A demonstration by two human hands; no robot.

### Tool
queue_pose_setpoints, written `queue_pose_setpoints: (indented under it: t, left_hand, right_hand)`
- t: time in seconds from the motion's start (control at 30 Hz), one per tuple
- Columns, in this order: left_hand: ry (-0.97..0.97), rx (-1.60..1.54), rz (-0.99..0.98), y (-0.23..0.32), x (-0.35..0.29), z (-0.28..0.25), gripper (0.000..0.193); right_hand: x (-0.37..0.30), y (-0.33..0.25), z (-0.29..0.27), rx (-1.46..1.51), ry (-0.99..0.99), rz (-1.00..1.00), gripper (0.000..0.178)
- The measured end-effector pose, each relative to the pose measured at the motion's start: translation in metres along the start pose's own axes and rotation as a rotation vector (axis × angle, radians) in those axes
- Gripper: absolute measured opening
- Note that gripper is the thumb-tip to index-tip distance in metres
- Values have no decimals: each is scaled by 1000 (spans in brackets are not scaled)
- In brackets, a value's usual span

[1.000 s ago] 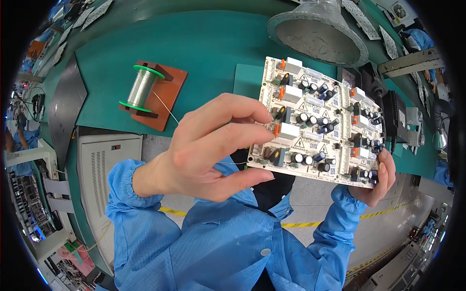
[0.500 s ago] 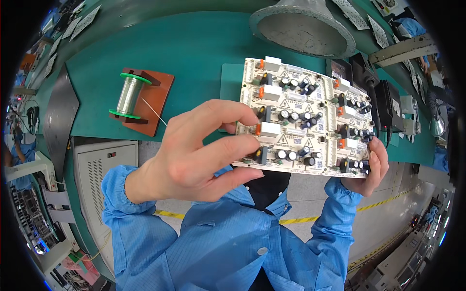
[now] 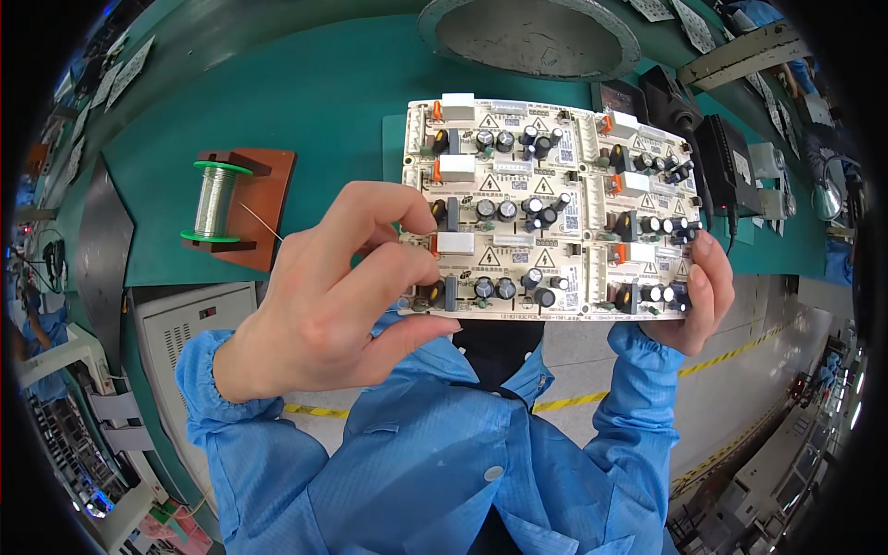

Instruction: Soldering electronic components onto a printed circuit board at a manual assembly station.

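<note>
- Inspection of a circuit board panel point(image 3: 555, 208) looks to be the work in hand, and I judge it to be mid-way: the panel is lifted clear of the table point(image 3: 305, 102) and held up to the camera, component side showing, not yet set down anywhere.
- Left hand point(image 3: 338, 296) is closed on the panel's left edge, thumb underneath at the lower corner and fingertips point(image 3: 421, 220) pressing on the top face near a white relay block.
- Right hand point(image 3: 698, 296) grips the right edge, fingers curled up over the rim and the palm behind the board.
- The panel sits level between the two hands, above the person's blue sleeves and in front of the green table.
- It is a white, roughly rectangular sheet made of several repeated sub-boards, each carrying black cylindrical capacitors, white relays and connectors, small orange parts and yellow warning triangles.
- All sub-boards appear populated alike; whether any part is missing or badly seated is too fine to tell.
- What seems left: finishing the check and putting the panel down.
- On the table, well apart to the left, a solder wire spool point(image 3: 215, 202) with green flanges rests on a brown stand point(image 3: 264, 190); a grey round dish point(image 3: 527, 37) lies beyond the panel.
</note>
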State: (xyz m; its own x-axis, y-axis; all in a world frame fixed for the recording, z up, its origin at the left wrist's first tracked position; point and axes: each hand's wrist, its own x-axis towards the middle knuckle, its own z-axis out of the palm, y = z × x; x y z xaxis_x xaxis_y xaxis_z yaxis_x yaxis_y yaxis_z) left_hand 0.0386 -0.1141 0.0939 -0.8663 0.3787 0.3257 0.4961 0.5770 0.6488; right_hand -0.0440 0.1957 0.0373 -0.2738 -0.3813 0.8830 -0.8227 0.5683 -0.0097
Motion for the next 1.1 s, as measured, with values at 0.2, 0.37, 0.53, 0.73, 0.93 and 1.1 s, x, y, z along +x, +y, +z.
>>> queue_pose_setpoints:
  t: [0.2, 0.37, 0.53, 0.73, 0.93, 1.1]
  left_hand:
    - [32, -27, 30, 2, -1, 1, 40]
    - [111, -64, 73, 7, 0, -1, 41]
    - [208, -14, 139, 1, -1, 3, 52]
    - [615, -214, 108, -30, 2, 15, 85]
    - [792, -345, 301, -55, 31, 11, 72]
    - [722, -582, 292, -54, 56, 32, 59]
  right_hand:
    - [-3, -1, -1, 22, -8, 33, 35]
    - [-5, -2, 2, 108, -3, 98, 39]
    - [-12, -6, 1, 128, -45, 150, 48]
    - [3, -46, 3, 314, -115, 333, 36]
    - [7, -56, 7, 639, -292, 275, 55]
    - [-39, 14, -10, 205, -317, 517, 54]
